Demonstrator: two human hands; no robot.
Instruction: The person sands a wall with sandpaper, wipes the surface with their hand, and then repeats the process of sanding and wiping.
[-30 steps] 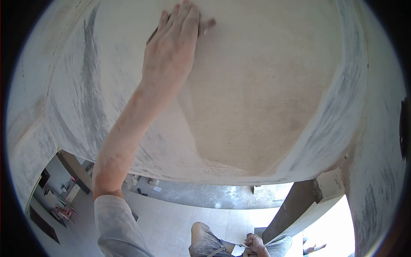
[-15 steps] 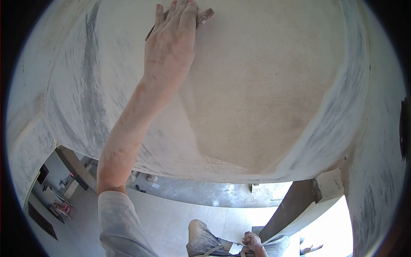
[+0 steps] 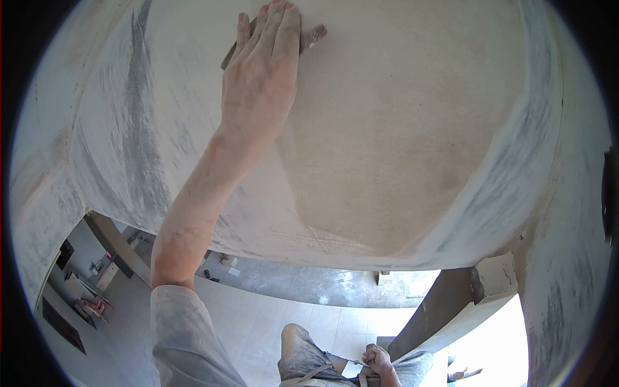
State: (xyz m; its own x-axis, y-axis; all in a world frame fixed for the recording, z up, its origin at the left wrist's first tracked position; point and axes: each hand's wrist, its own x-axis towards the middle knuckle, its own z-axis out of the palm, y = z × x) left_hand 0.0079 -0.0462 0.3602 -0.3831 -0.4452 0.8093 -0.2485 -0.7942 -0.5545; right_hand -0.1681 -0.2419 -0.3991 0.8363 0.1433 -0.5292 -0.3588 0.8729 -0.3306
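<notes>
My left hand [image 3: 261,74] reaches up with its back to the camera, pressing a brown sandpaper-like sheet [image 3: 313,39] against the pale plastered surface [image 3: 387,129]. Edges of the sheet stick out on both sides of the fingers; the rest is hidden under them. Low in the view, my right hand [image 3: 377,358] is curled near my lap, beside a strap and a small white patch. What its fingers hold, if anything, cannot be made out.
Below the surface's lower edge lies a tiled floor [image 3: 258,329]. A beam or post [image 3: 445,309] with a chipped pale end stands at lower right. At far left, a red chair [image 3: 97,306] is in a room beyond. My knee [image 3: 296,342] shows at bottom.
My left hand and the brown sheet sit slightly lower and further right in the view. The view itself has shifted a little. My right hand remains curled near my lap.
</notes>
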